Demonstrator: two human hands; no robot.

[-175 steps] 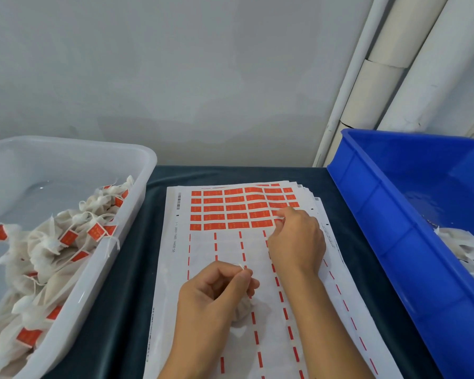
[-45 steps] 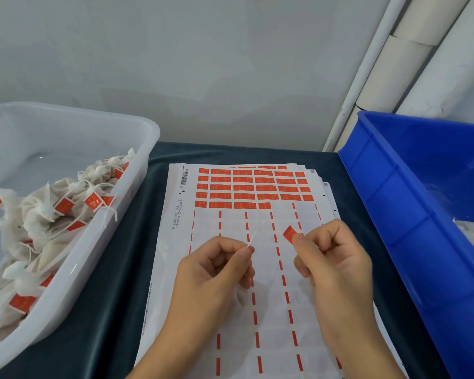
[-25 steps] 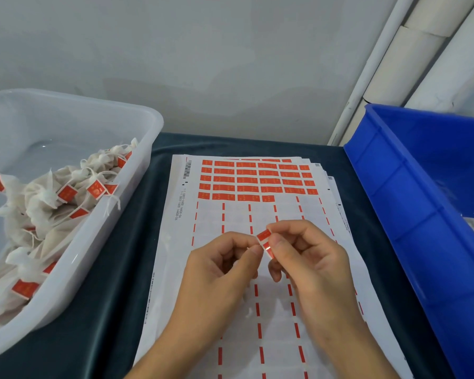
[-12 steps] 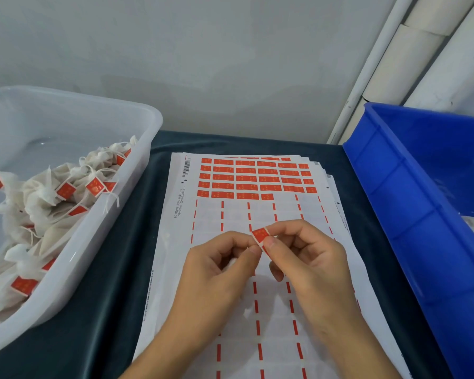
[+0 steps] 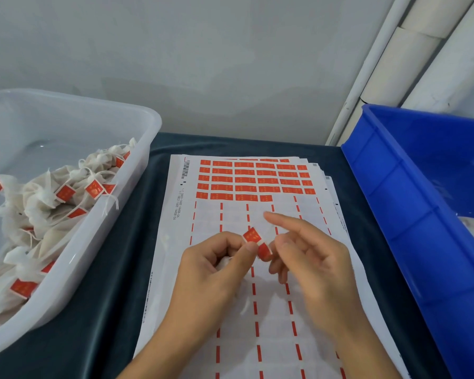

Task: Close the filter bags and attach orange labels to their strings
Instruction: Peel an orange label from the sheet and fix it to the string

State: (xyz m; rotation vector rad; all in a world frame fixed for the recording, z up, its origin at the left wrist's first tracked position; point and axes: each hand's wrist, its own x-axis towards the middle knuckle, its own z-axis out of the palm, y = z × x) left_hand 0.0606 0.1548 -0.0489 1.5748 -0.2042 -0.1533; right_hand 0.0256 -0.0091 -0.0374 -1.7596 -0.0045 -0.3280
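Head view: left hand (image 5: 216,272) pinching the orange label (image 5: 256,242) over the label sheet (image 5: 257,310), bag bunched inside; right hand (image 5: 309,258) just beside, fingers (image 5: 278,218) loosening, nearer the label's unfolded lower flap.

Left hand (image 5: 216,272) pinching orange label (image 5: 253,236), right hand (image 5: 309,258) beside, label sheet (image 5: 257,310) beneath

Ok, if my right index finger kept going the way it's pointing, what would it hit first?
Probably the label sheet: the right hand index finger points up-left over its peeled area, toward the remaining orange labels. Height above the paper is unclear.
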